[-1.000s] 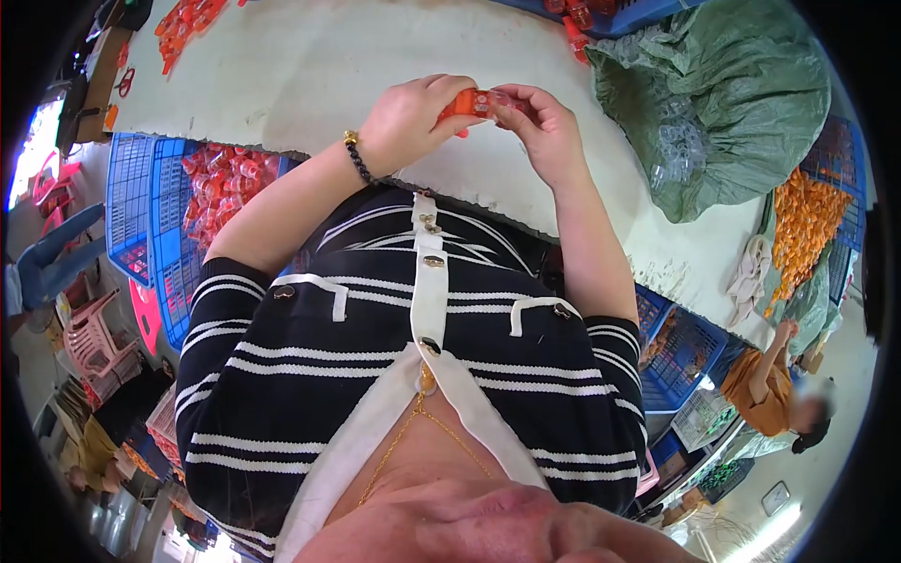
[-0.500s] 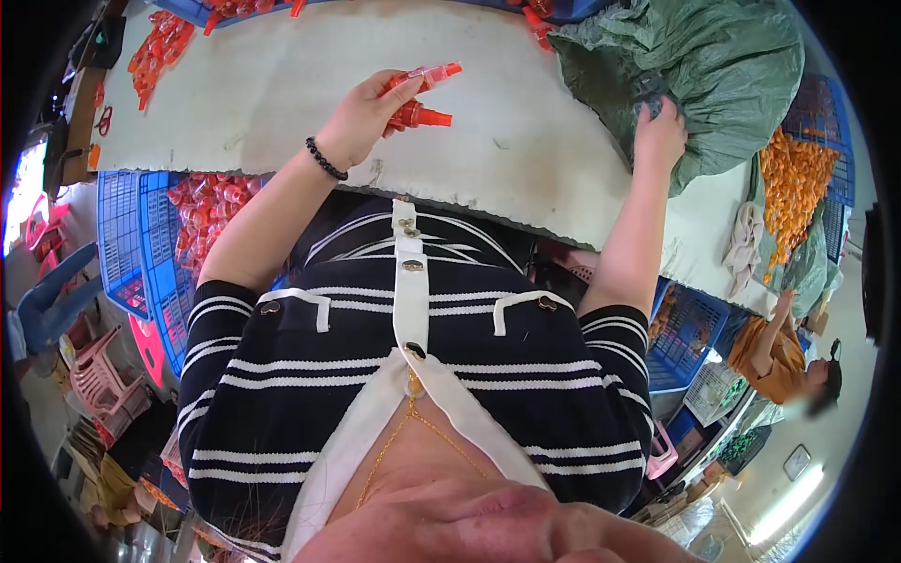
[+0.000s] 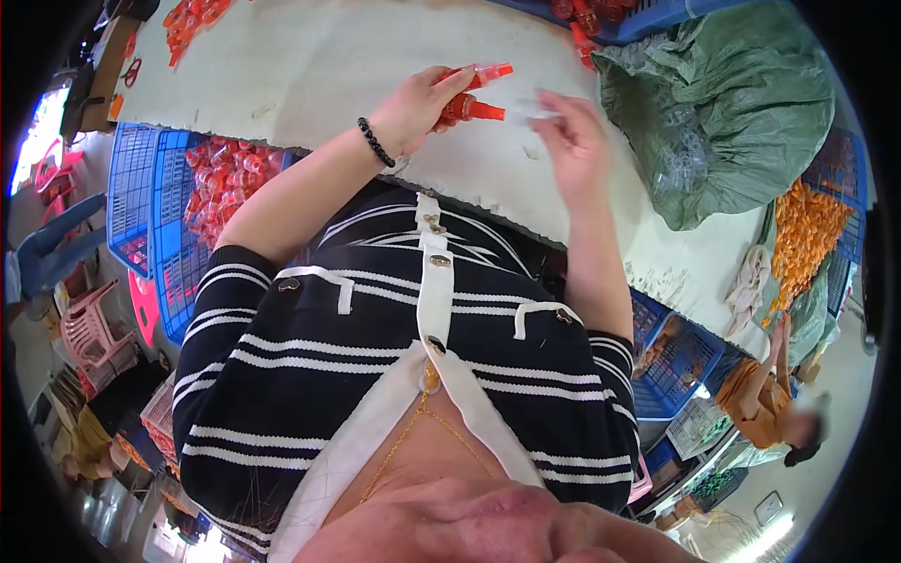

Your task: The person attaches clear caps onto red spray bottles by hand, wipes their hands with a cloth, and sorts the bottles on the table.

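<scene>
My left hand point(image 3: 413, 111), with a black bead bracelet at the wrist, is closed around two small red bottles with narrow red tips. The upper bottle point(image 3: 492, 72) and the lower bottle point(image 3: 485, 112) both point right, above the worktable point(image 3: 338, 66). Just right of them, my right hand point(image 3: 579, 145) pinches a small clear plastic piece point(image 3: 539, 109), blurred by motion. A green plastic bag point(image 3: 770, 94) lies open on the table to the right, with clear plastic pieces point(image 3: 683, 150) inside.
Red bottles point(image 3: 192, 21) lie at the table's far left, near red scissors point(image 3: 132, 71). Blue crates point(image 3: 172, 235) stand at left, beside a heap of red bottles point(image 3: 221, 188). Orange pieces point(image 3: 812, 235) are piled at right, near a co-worker in an orange top point(image 3: 758, 389).
My right hand has left the green bag and moved left toward the bottles, bringing a clear plastic piece. My left hand keeps hold of the two bottles. The view has shifted slightly.
</scene>
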### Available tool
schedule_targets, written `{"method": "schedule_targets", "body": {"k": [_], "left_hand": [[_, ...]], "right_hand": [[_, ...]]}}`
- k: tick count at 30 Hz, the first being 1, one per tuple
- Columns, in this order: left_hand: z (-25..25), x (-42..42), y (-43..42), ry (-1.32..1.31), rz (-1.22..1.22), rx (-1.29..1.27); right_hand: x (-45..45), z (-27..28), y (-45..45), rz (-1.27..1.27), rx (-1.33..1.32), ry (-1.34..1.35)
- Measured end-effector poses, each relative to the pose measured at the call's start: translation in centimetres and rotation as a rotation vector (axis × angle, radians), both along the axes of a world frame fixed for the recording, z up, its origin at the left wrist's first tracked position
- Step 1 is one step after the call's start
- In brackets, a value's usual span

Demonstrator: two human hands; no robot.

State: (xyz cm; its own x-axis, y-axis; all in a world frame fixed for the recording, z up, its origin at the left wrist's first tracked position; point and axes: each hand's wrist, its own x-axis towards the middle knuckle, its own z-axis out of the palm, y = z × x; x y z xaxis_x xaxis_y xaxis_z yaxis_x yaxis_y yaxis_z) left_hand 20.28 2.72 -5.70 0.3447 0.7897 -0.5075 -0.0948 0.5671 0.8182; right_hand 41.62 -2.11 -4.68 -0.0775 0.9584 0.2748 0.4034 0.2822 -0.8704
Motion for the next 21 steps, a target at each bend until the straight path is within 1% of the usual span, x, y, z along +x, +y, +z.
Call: {"method": "schedule_targets", "body": {"k": [4, 7, 8, 11, 12, 13, 14, 15, 16, 17, 18, 19, 20, 21], "left_hand": [[0.5, 0.2, -0.4, 0.010, 0.033, 0.023], [0.7, -0.1, -0.6, 0.022, 0.071, 0.049], [0.7, -0.2, -0.6, 0.046, 0.064, 0.053], [0.4, -0.1, -0.8, 0.097, 0.055, 0.061], [-0.4, 0.2, -1.1, 0.087, 0.072, 0.126], [-1.0, 0.4, -1.2, 0.086, 0.102, 0.197], [-1.0, 0.1, -1.0, 0.098, 0.144, 0.275], [0.0, 0.1, -1.5, 0.050, 0.201, 0.358], [1.0, 0.2, -2.2, 0.009, 0.258, 0.447], [1.9, -0.3, -2.3, 0.209, 0.120, 0.510], [2.6, -0.8, -2.3, 0.409, -0.022, 0.550], [2.3, -0.9, -2.3, 0.468, -0.027, 0.755], [1.5, -1.3, -2.5, 0.529, -0.046, 0.965], [1.0, -2.0, -2.7, 0.559, -0.020, 0.973]], "right_hand": [[-3.4, 0.0, 0.0, 0.078, -0.041, 0.024], [-4.8, 0.3, 0.0, 0.084, 0.076, -0.029], [-4.9, 0.3, 0.1, 0.091, 0.075, -0.029], [-5.3, 0.4, 0.3, 0.107, 0.102, -0.170], [-5.4, 0.3, 0.3, 0.123, 0.109, -0.163], [-5.4, 0.0, 0.2, 0.087, 0.028, -0.121], [-5.5, -0.3, 0.2, 0.068, -0.048, -0.073], [-5.9, -0.6, 0.5, 0.062, -0.119, -0.025], [-6.3, -0.7, 0.5, 0.040, -0.302, 0.136], [-6.4, -0.8, 0.4, 0.023, -0.496, 0.284], [-6.0, -1.9, 0.2, 0.067, -0.632, 0.513], [-5.5, -3.0, 0.2, 0.102, -0.782, 0.734], [-5.3, -3.4, 0.1, 0.142, -0.843, 0.825], [-5.2, -3.7, 0.0, 0.173, -0.907, 0.913]]}}
